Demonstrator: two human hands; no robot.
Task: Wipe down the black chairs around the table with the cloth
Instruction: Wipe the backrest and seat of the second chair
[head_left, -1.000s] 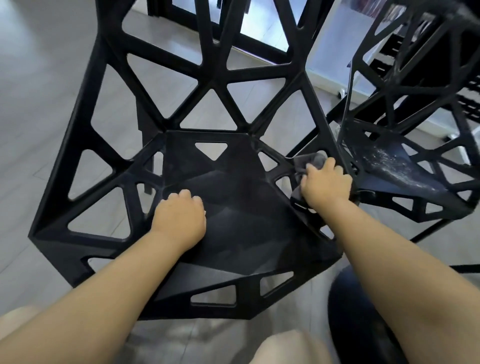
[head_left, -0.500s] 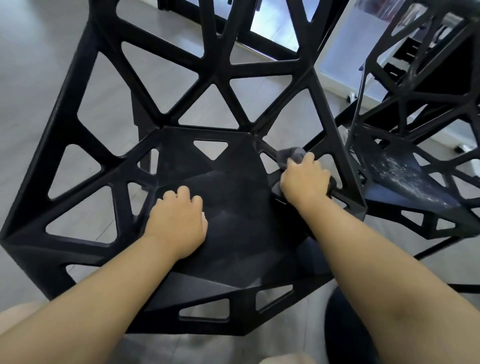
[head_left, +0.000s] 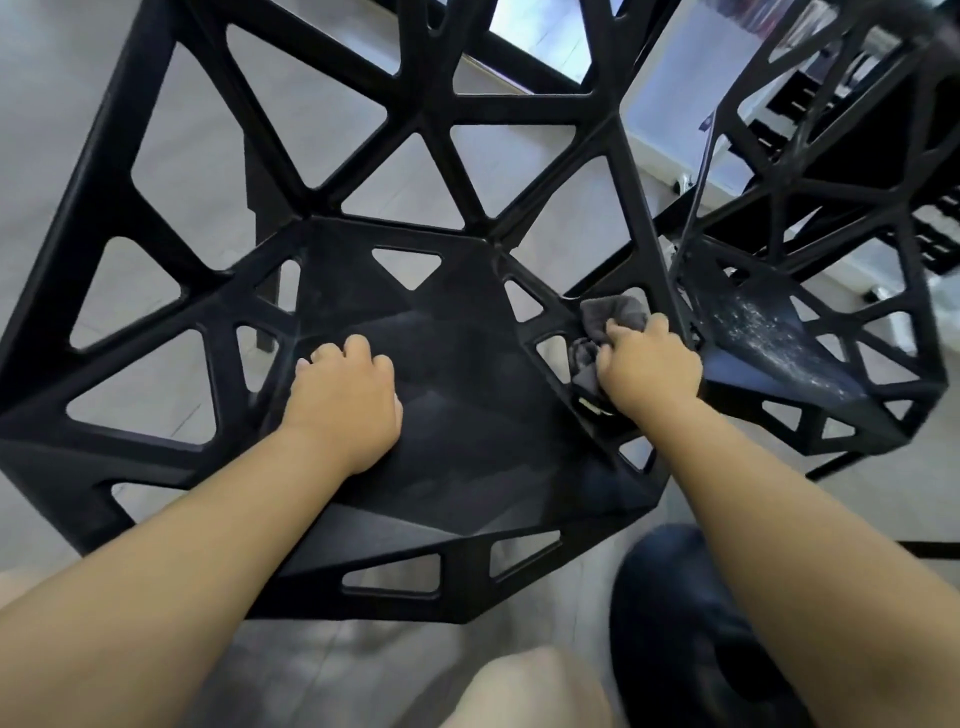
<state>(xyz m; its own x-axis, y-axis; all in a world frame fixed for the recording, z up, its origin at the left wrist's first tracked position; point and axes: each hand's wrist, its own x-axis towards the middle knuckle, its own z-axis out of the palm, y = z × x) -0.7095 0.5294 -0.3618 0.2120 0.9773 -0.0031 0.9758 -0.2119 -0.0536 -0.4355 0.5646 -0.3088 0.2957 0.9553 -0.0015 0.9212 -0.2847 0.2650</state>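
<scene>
Two black chairs (head_left: 467, 395) on grey floor (head_left: 47, 156)

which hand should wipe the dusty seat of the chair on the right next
Right: the right hand grips the grey cloth beside the neighbouring chair's dusty seat. The left hand rests curled on the near chair's seat, holding nothing.

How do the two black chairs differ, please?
The near chair has a plain dark seat; the right chair has a whitish-specked one. The left hand rests on the near chair, the right hand holds the cloth to it; the right chair's seat bears nothing. Both are black with triangular openings.
</scene>
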